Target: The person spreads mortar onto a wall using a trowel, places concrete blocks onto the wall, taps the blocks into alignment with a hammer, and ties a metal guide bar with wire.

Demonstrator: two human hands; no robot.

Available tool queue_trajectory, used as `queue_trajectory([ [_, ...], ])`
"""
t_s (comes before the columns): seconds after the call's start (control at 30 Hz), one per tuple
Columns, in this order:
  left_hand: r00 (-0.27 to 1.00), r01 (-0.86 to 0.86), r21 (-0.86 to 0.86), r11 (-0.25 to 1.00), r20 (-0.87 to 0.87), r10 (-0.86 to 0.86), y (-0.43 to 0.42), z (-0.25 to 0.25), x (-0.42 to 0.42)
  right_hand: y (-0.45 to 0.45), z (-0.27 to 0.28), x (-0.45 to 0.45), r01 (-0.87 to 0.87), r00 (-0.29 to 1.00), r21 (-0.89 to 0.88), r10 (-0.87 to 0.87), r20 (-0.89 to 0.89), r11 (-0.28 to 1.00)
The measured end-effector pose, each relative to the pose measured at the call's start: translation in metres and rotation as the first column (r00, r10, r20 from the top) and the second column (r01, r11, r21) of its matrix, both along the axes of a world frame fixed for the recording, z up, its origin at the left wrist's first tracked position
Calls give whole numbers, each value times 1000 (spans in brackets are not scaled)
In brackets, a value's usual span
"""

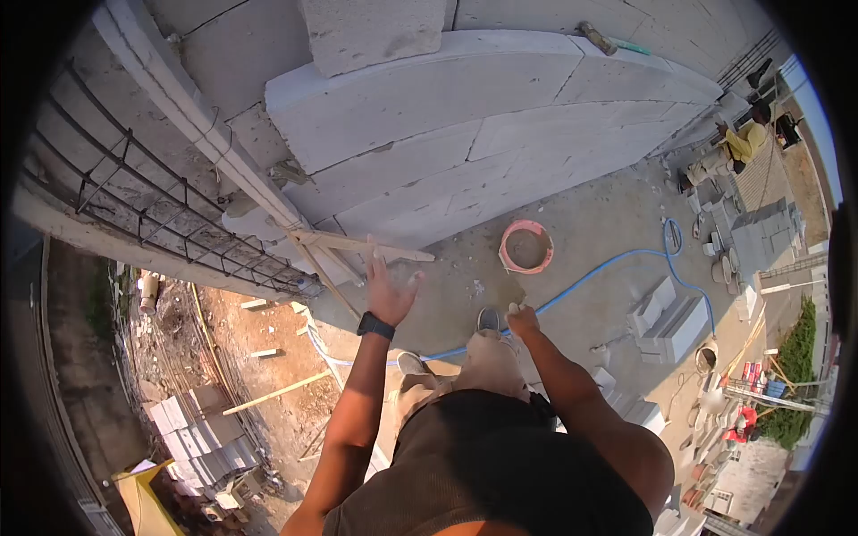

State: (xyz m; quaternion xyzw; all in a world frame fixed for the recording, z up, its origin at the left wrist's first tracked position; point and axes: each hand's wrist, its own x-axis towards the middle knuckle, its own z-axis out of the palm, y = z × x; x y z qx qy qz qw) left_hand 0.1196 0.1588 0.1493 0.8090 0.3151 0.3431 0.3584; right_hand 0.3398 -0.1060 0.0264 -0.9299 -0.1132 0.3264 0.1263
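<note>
My left hand (pixel 390 293) is raised with its fingers spread and holds nothing. It is nearest to a wooden brace (pixel 362 244) at the foot of the block wall; whether it touches the wood I cannot tell. My right hand (pixel 523 320) is closed round the pale handle of what looks like a trowel, whose flat dull blade (pixel 510 290) blends into the floor. Beyond that hand, a round pinkish bucket (pixel 526 247) stands on the concrete. In front of me runs the wall of large white blocks (pixel 429 107), with one loose block (pixel 375 31) on top.
A blue hose (pixel 585 279) crosses the floor by my feet. Steel rebar (pixel 134 192) and a timber post (pixel 192 116) stand at left, beside a drop to the ground. A mallet (pixel 597 38) lies on the wall. Stacked blocks (pixel 675 326) and a person in yellow (pixel 744 145) are at right.
</note>
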Motion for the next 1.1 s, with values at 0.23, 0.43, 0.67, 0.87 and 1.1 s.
queue_trajectory([
  [0.23, 931, 152, 143, 978, -352, -93, 11, 20, 56, -10, -54, 50, 240, 966, -13, -238, 104, 971],
  [0.43, 848, 148, 237, 960, -530, 0, 36, 16, 165, 7, -157, 141, 72, 953, -31, -60, 297, 997],
  [0.67, 765, -168, 170, 971, -598, 237, 16, -25, 293, 1, -245, 214, -72, 997, -108, 75, 31, 992],
  [0.87, 831, -49, 213, 976, -533, 158, 20, -36, 285, 22, -160, 246, 184, 965, 189, -141, -219, 965],
  [1.1, 870, -330, 155, 931, -334, 363, 16, 18, 271, 116, 140, 319, -307, 952, 905, 86, 295, 294],
])
